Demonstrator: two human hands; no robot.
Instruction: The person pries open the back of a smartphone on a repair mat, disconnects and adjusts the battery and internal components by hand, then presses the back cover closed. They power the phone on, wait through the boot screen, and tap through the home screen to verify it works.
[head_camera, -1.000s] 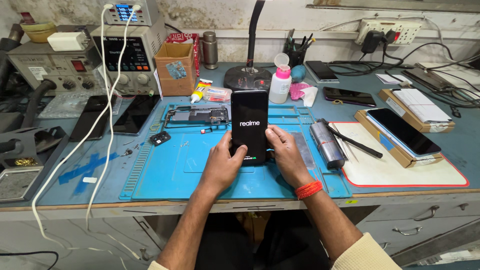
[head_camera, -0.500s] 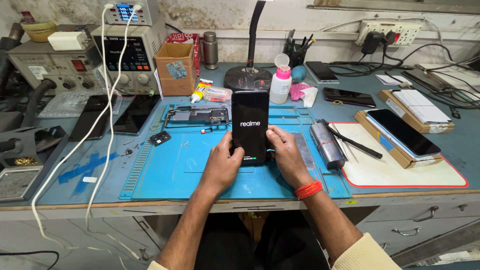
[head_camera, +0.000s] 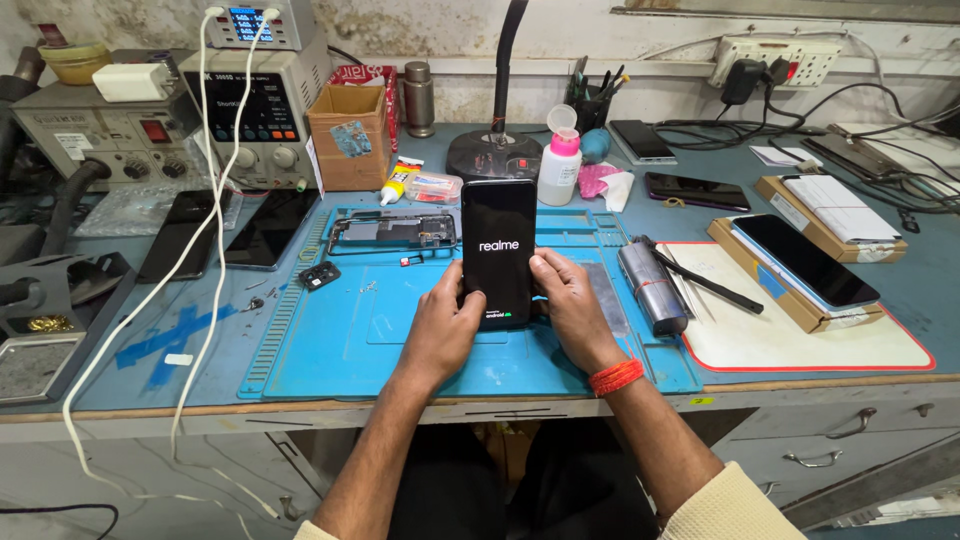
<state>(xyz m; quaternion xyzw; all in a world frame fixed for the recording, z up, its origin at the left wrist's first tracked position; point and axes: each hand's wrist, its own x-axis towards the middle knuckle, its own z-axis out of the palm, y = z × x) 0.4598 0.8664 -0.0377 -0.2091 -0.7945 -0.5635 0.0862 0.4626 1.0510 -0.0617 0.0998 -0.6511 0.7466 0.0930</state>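
Phone (head_camera: 498, 250) held upright over blue mat (head_camera: 350, 350), screen toward the camera, dark with a white logo at centre and a small mark near the bottom edge. Left hand (head_camera: 440, 325) clamped on lower left edge of the phone, thumb on the front face near the bottom. Right hand (head_camera: 570, 300) clamped on lower right edge, thumb against the side; red band (head_camera: 615, 377) on that wrist. Both grips closed on the phone; lower end of the phone just above or touching the mat, cannot tell which.

On the mat, left of the phone: bare phone frame (head_camera: 392, 235) lying flat, a small black part (head_camera: 320, 275) near it, a few tiny screws scattered between. Right of the phone: grey cylinder (head_camera: 652, 288) lying along the mat's edge, black stylus (head_camera: 705, 285) just beside it on a white pad (head_camera: 800, 345) with red border.

Further right: second phone (head_camera: 805, 260) face up on a flat box. Behind the held phone: round lamp base (head_camera: 495, 155), white bottle (head_camera: 558, 168) with pink cap, glue tube (head_camera: 397, 182). Back left: cardboard box (head_camera: 347, 135), power supply (head_camera: 240, 110) with two white cables (head_camera: 205, 270) hanging across the bench edge. Two dark screens (head_camera: 265, 228) lying flat left of the mat.
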